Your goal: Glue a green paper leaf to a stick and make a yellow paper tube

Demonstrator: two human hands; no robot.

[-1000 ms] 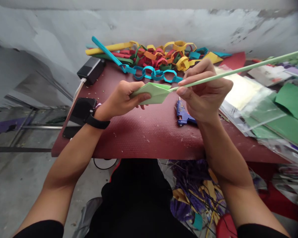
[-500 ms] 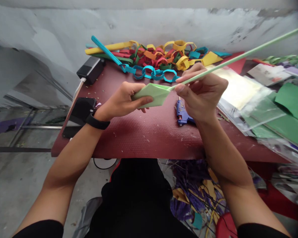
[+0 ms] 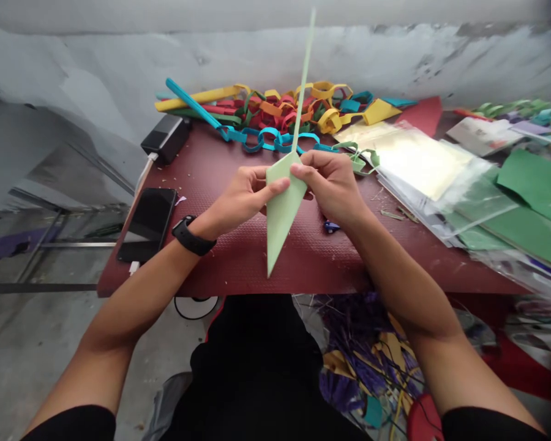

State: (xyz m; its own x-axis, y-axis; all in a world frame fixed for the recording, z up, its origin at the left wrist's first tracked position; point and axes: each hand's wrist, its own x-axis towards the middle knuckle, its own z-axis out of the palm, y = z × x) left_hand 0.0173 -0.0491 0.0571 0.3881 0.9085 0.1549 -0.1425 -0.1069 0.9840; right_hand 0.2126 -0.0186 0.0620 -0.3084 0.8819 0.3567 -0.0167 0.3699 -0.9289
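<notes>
Both my hands hold a light green folded paper piece (image 3: 282, 208) over a dark red table (image 3: 239, 263). The piece is a long pointed shape, tip down toward me, with a thin green stem (image 3: 304, 79) rising straight up from its top. My left hand (image 3: 243, 199) pinches the upper left edge with thumb and fingers. My right hand (image 3: 333, 184) pinches the upper right corner where the stem joins. A black watch (image 3: 193, 237) is on my left wrist.
A pile of coloured paper chains (image 3: 284, 110) lies at the table's back. A black phone (image 3: 147, 222) and a black charger box (image 3: 162, 138) are at the left. Plastic sleeves with green and yellow sheets (image 3: 477, 190) cover the right. A blue glue gun (image 3: 330, 226) peeks from under my right hand.
The green piece has swung from lying sideways, stem pointing right, to upright with the stem up and the tip toward me. Both hands shifted their grip to its top.
</notes>
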